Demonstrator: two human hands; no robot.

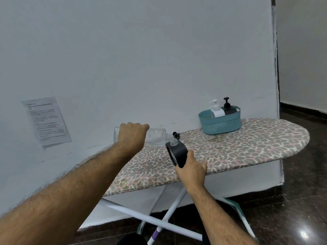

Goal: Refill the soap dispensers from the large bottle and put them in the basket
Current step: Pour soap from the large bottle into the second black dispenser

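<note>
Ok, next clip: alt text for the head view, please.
A left hand tips a large clear bottle sideways, its mouth at the open neck of a dark dispenser held tilted by the right hand over a leopard-print ironing board. Further along stands a teal basket holding a white dispenser and a black dispenser.

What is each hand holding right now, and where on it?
Left hand grips the clear plastic large bottle around its middle, tipped sideways. Right hand holds the dark grey uncapped dispenser by its base.

Clear large bottle [155, 137] tipped sideways over open dark dispenser [177, 153], two dispensers [223, 109] in basket [221, 125]
</note>
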